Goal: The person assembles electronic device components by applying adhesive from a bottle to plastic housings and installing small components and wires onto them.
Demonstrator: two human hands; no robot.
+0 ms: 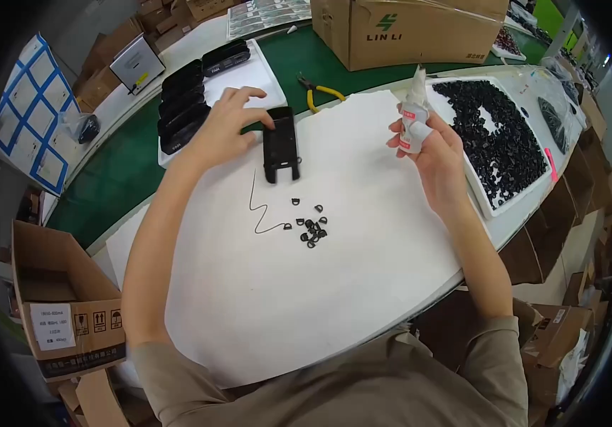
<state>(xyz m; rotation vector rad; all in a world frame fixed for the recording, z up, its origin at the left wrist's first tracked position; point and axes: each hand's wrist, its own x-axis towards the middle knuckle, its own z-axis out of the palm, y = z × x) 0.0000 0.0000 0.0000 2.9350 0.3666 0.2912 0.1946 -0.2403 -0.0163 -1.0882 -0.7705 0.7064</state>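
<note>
My left hand (231,128) has its thumb and fingers at the upper left edge of a black plastic housing (281,142), which has two prongs at its near end. In my right hand (437,153) a small white squeeze bottle (414,121) with a pointed nozzle is held upright, fingers wrapped round it. Several small black D-shaped clips (313,231) lie loosely on the white sheet (249,299) before me. A thin dark wire (254,206) runs in a zigzag to one of them.
A white tray (494,206) heaped with small black parts stands at right. Another white tray (267,75) holds black housings (181,107) at left. Yellow-handled pliers (313,92) lie beyond the sheet, near a large cardboard box (405,43). An open carton (64,285) is at lower left.
</note>
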